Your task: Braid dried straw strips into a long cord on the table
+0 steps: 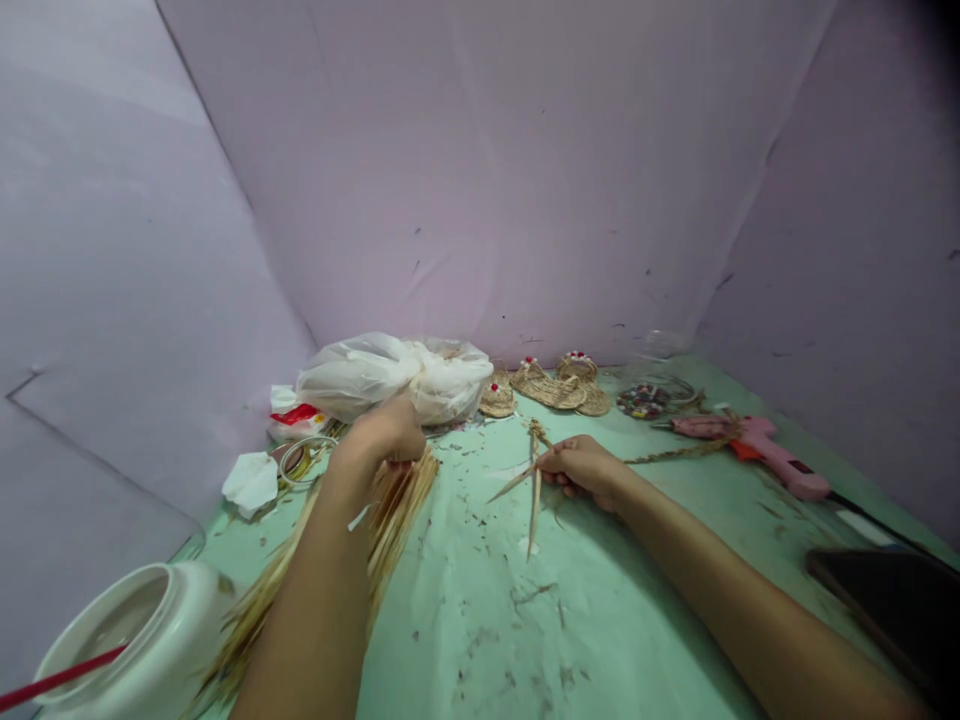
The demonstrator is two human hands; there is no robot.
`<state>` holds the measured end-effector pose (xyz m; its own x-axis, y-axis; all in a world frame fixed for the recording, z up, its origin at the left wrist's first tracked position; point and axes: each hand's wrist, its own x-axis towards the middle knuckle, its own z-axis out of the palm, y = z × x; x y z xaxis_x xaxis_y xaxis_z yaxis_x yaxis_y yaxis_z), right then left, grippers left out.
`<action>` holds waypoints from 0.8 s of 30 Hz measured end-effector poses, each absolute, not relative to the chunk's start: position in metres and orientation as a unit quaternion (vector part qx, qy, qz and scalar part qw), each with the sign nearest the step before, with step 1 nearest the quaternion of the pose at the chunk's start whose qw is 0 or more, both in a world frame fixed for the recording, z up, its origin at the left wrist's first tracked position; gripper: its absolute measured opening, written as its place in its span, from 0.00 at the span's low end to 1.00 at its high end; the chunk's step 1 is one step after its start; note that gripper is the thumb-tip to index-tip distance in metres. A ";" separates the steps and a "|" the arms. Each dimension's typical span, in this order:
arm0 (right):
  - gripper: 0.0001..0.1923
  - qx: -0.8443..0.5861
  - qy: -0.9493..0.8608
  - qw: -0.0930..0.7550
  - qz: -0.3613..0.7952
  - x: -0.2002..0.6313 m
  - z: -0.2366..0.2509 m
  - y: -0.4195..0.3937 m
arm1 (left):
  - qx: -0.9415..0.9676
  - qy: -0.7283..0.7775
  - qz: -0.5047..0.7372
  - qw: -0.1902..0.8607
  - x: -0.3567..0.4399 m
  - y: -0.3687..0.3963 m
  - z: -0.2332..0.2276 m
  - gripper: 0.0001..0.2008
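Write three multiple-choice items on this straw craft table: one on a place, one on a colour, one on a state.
1. Where does the glue gun lie?
A. on the person's right side of the table
B. beside the white jar
C. under the plastic bag

2. What colour is the table top?
A. pale green
B. brown
C. black

3. What is the right hand doing?
A. resting flat and empty
B. pinching a few thin straw strips
C. gripping the glue gun

Answers:
1 A: the pink gun lies well right of both hands, while the white jar stands at the near left.
2 A: the bare surface between the arms is pale green.
3 B: its fingers close on the straw strips where they cross, while the left hand grips the straw bundle.
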<state>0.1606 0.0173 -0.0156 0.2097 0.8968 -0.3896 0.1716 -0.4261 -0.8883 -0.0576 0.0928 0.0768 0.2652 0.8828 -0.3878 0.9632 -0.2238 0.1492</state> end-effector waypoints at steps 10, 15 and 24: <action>0.07 -0.685 -0.384 0.370 0.496 0.160 -0.016 0.016 | 0.767 0.624 -0.094 0.119 -0.043 0.092 0.062 0.05; 0.08 -0.688 -0.384 0.362 0.498 0.162 -0.017 0.018 | 0.752 0.638 -0.029 0.165 -0.055 0.093 0.082 0.03; 0.09 -0.688 -0.380 0.362 0.501 0.161 -0.014 0.016 | 0.770 0.605 -0.135 0.150 -0.052 0.096 0.059 0.02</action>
<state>0.1607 0.0163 -0.0141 0.2096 0.8858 -0.4140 0.1617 -0.4489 -0.8788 -0.0524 0.0962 0.0586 0.2307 0.8919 -0.3889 0.9726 -0.2224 0.0670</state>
